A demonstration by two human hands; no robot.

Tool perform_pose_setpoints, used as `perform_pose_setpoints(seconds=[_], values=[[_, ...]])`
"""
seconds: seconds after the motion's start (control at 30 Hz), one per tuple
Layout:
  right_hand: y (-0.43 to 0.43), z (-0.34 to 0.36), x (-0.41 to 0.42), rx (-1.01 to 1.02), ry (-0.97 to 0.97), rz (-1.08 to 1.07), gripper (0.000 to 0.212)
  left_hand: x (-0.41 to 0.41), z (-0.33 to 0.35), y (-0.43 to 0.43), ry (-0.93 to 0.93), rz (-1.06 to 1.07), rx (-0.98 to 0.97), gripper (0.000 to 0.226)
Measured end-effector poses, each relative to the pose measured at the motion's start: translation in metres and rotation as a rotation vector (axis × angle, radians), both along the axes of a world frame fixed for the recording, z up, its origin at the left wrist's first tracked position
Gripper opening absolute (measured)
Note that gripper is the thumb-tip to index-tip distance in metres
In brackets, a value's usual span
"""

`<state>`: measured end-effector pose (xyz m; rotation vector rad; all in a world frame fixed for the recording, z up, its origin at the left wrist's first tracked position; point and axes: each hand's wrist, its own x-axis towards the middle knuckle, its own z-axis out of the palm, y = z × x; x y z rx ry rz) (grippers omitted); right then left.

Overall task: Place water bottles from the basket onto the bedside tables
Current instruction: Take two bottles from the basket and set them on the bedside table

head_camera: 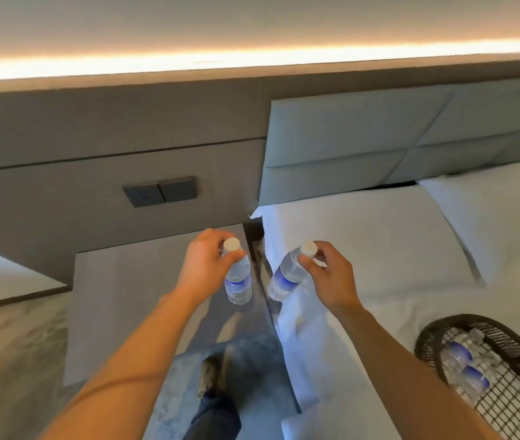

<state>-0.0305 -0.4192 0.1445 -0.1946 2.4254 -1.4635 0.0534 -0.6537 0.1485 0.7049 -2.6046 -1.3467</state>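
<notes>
Both forearms run up from the bottom edge, over a trouser leg (214,417) and shoe (209,374) on the floor between table and bed.

Left hand (203,265) pinches the left bottle (238,282) at the neck, just under its white cap, fingers closed round it. That bottle hangs near upright over the right part of the bedside table (125,300), clear of the top as far as can be judged; a neck grip leaves the base free to be set down flat.

Right hand (331,276) grips the right bottle (285,276) the same way, closed at the cap. This bottle is tilted, base swung left, and sits over the edge of the bed (363,242), not over the table. It is judged to be held in reserve for a second placement.

Basket (436,335) rests on the bed at lower right, well apart from the hands, with more bottles (463,366) lying in it; kept there, it is within reach for refills.

Behind the table, a pair of wall switches (160,192) and the padded headboard (395,138). Pillow (500,217) lies at right. Nothing is seen standing on the table.
</notes>
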Motion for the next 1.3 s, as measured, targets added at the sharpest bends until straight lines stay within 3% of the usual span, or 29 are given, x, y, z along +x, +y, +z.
perform_pose_setpoints(seconds=[0.1,0.37,0.87,1.03,1.2,1.3], values=[[-0.062,-0.025,-0.016,-0.027,-0.033,0.059,0.015,-0.017,-0.024,-0.056,-0.063,0.033,0.042,0.018],[-0.168,-0.108,-0.072,0.087,0.052,0.198,0.019,-0.067,-0.115,-0.149,-0.098,0.092,0.059,0.026],[-0.233,-0.22,-0.172,0.176,0.207,0.37,0.02,-0.139,-0.228,-0.183,0.071,0.127,-0.1,0.023],[-0.234,-0.228,-0.187,0.19,0.186,0.391,0.025,-0.14,-0.242,-0.176,0.133,0.163,-0.112,0.026],[-0.228,-0.208,-0.198,0.184,0.181,0.549,0.054,-0.142,-0.237,-0.179,0.105,0.118,-0.09,0.03],[-0.226,-0.197,-0.209,0.249,0.23,0.655,0.047,-0.141,-0.231,-0.185,0.049,0.032,-0.084,0.034]])
